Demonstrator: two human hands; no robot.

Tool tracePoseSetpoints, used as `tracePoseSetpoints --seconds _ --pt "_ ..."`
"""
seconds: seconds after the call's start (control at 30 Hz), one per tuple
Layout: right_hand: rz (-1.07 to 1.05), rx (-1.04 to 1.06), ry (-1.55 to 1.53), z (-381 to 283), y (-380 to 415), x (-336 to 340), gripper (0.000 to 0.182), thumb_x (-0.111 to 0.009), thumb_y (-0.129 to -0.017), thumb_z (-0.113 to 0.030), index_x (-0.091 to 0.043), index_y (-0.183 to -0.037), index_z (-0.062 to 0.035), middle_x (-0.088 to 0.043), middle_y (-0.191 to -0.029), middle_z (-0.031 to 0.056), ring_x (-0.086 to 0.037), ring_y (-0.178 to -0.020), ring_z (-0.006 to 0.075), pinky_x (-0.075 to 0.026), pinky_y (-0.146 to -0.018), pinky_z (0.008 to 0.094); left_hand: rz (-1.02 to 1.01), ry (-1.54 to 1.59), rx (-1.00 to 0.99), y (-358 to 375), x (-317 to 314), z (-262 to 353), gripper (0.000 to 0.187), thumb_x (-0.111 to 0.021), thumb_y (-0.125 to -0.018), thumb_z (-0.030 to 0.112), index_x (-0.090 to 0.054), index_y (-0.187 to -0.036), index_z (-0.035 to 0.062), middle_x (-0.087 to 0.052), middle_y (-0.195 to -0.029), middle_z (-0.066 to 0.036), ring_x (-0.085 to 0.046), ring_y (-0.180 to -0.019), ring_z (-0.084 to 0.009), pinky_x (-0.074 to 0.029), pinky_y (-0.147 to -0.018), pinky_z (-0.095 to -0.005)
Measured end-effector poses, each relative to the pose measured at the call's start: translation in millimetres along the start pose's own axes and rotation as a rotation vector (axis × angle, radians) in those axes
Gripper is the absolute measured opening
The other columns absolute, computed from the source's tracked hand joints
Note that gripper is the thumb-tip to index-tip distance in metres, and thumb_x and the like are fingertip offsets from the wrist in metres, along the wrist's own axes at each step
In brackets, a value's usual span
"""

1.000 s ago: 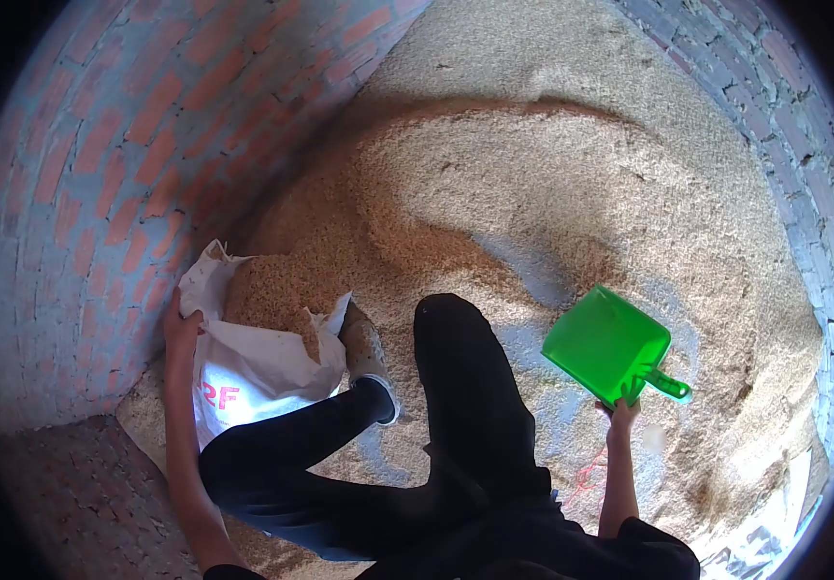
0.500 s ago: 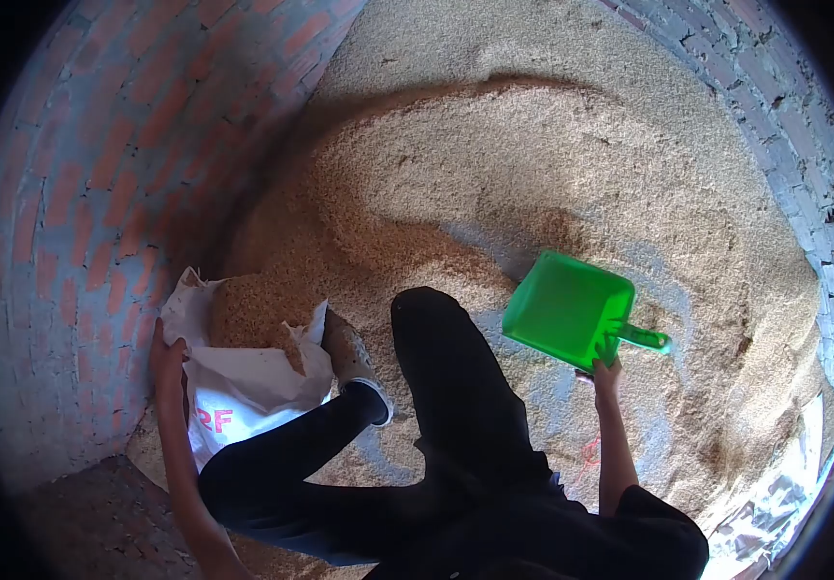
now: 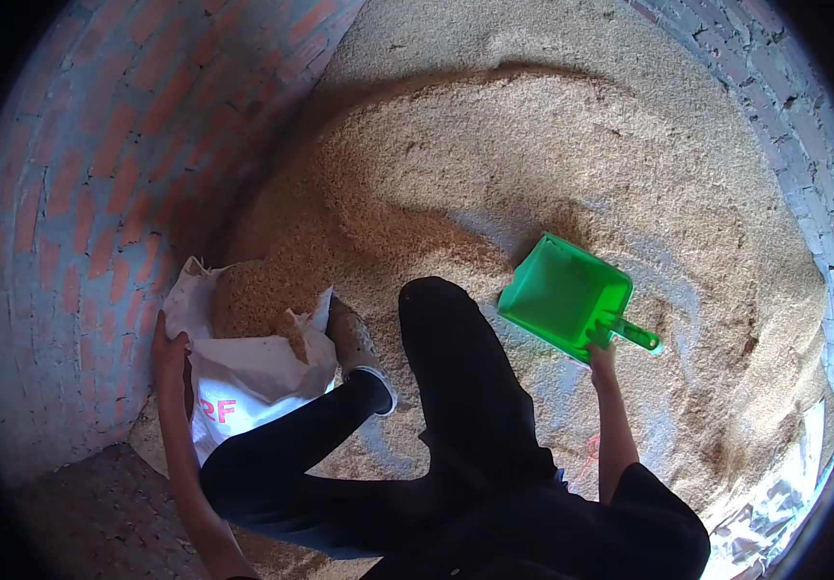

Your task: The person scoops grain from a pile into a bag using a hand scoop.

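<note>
The grain pile (image 3: 552, 164) takes up most of what I see: it spreads from the brick wall (image 3: 98, 193) on my left across to the brick wall on the right, heaped highest toward the far side. A thin, scraped patch of floor (image 3: 533, 242) shows through it just beyond my knee. Judging by that, only a small share of the heap is bagged and nearly all of it is left to move.

I crouch at the near edge of the pile, my dark trouser legs (image 3: 436, 406) folded under me and one shoe (image 3: 359, 353) planted beside the sack.

The white sack (image 3: 243, 387) stands against the left wall with its mouth open. Grain (image 3: 253, 295) fills it up to the rim, so I judge this bag close to full, with little room for more.

The green scoop (image 3: 562, 290) is over the pile to my right, its mouth tipped toward the grain near the bare patch. I see no grain inside it, so this load is not yet taken.

My right hand (image 3: 599, 350) is wrapped closed around the scoop's handle (image 3: 634, 335), fingers curled tight on it. My left hand (image 3: 171, 353) grips the sack's edge on the wall side, fingers closed on the cloth, holding the mouth open.
</note>
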State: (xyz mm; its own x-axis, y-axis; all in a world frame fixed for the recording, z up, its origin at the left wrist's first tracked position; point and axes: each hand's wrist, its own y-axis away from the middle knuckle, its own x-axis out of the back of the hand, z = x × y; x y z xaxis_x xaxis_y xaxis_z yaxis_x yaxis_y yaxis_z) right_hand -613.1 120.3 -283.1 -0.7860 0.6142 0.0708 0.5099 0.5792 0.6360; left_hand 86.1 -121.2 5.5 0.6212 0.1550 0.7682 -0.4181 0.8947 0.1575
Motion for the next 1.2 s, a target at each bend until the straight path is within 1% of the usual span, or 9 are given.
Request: tracePoseSetpoints --seconds 0.43,0.5,0.67,0.7,0.73,0.83,1.0,1.13,1.2 --pt "0.234 0.062 0.143 -1.6 60.1 -6.5 0.031 -0.048 -0.080 -0.006 -0.049 -0.112 -0.0021 -0.052 -0.080 -0.0002 -0.047 -0.063 0.0079 -0.037 -0.051 0.0251 -0.002 0.025 -0.005 3.2 -2.1 3.2 0.068 -0.052 -0.067 0.000 -0.033 -0.133 0.0010 -0.047 -0.122 -0.016 -0.057 -0.085 -0.0197 -0.049 -0.058 -0.0272" --pt "0.256 0.298 0.125 -1.1 57.3 -49.3 0.032 -0.050 -0.082 -0.010 -0.049 -0.113 -0.0012 -0.058 -0.088 0.0045 -0.054 -0.073 0.0136 -0.043 -0.061 0.0286 0.003 0.029 -0.043 8.0 -3.7 13.1 0.069 -0.052 -0.067 0.000 -0.033 -0.133 0.0009 -0.047 -0.122 -0.016 -0.056 -0.089 -0.0195 -0.049 -0.059 -0.0268" --pt "-0.153 0.222 0.326 18.6 -15.3 -235.1 0.028 -0.053 -0.081 -0.017 -0.054 -0.103 0.0008 -0.059 -0.096 0.0114 -0.054 -0.087 0.0171 -0.044 -0.073 0.0337 -0.132 0.011 -0.137 13.4 -12.0 46.6 0.070 -0.054 -0.066 0.002 -0.033 -0.132 -0.0003 -0.046 -0.125 -0.015 -0.052 -0.099 -0.0176 -0.047 -0.071 -0.0265" --pt "-0.312 0.547 0.495 4.6 -23.5 -282.8 0.034 -0.057 -0.078 -0.017 -0.051 -0.107 -0.0006 -0.057 -0.098 0.0117 -0.054 -0.089 0.0192 -0.044 -0.074 0.0350 -0.130 0.058 -0.165 11.3 -15.2 40.8 0.070 -0.055 -0.066 0.003 -0.033 -0.132 -0.0010 -0.046 -0.125 -0.015 -0.051 -0.101 -0.0167 -0.046 -0.075 -0.0263" --pt "-0.363 0.542 0.350 15.9 -48.0 -332.7 0.044 -0.053 -0.072 -0.009 -0.045 -0.115 -0.0017 -0.054 -0.104 0.0154 -0.051 -0.101 0.0280 -0.039 -0.088 0.0364 -0.138 0.026 -0.164 13.9 -16.1 46.9 0.071 -0.056 -0.065 0.003 -0.033 -0.132 -0.0017 -0.046 -0.126 -0.016 -0.050 -0.103 -0.0171 -0.043 -0.081 -0.0265" --pt "-0.555 0.359 0.028 4.8 -65.5 -428.7 0.050 -0.048 -0.069 -0.004 -0.043 -0.119 -0.0021 -0.054 -0.107 0.0147 -0.051 -0.103 0.0269 -0.038 -0.089 0.0348 -0.149 0.063 -0.176 9.4 -19.2 39.0 0.073 -0.058 -0.063 0.005 -0.033 -0.131 -0.0031 -0.045 -0.127 -0.018 -0.047 -0.111 -0.0212 -0.036 -0.093 -0.0278" --pt "-0.531 0.287 0.029 -2.9 -95.8 -438.9 0.047 -0.044 -0.068 0.003 -0.045 -0.115 -0.0011 -0.055 -0.102 0.0113 -0.054 -0.090 0.0231 -0.045 -0.078 0.0349 -0.131 0.013 -0.229 3.5 -24.1 31.0 0.075 -0.062 -0.062 0.011 -0.034 -0.130 -0.0044 -0.042 -0.129 -0.022 -0.041 -0.120 -0.0264 -0.030 -0.099 -0.0298" --pt "-0.649 0.166 0.090 -53.3 -62.4 -401.9 0.046 -0.044 -0.069 0.001 -0.045 -0.114 -0.0016 -0.054 -0.101 0.0112 -0.054 -0.088 0.0233 -0.045 -0.077 0.0359 -0.151 -0.040 -0.266 -7.6 -34.1 17.1 0.079 -0.061 -0.061 0.006 -0.030 -0.133 -0.0027 -0.052 -0.113 -0.015 -0.055 -0.071 -0.0147 -0.046 -0.060 -0.0275" --pt "-0.719 0.089 -0.018 -63.4 -58.1 -393.8 0.046 -0.044 -0.070 0.000 -0.044 -0.116 -0.0016 -0.052 -0.100 0.0112 -0.055 -0.088 0.0231 -0.046 -0.077 0.0353 -0.140 -0.046 -0.263 -13.2 -39.5 9.9 0.079 -0.061 -0.061 0.006 -0.030 -0.132 -0.0030 -0.053 -0.111 -0.015 -0.055 -0.070 -0.0150 -0.046 -0.059 -0.0276"
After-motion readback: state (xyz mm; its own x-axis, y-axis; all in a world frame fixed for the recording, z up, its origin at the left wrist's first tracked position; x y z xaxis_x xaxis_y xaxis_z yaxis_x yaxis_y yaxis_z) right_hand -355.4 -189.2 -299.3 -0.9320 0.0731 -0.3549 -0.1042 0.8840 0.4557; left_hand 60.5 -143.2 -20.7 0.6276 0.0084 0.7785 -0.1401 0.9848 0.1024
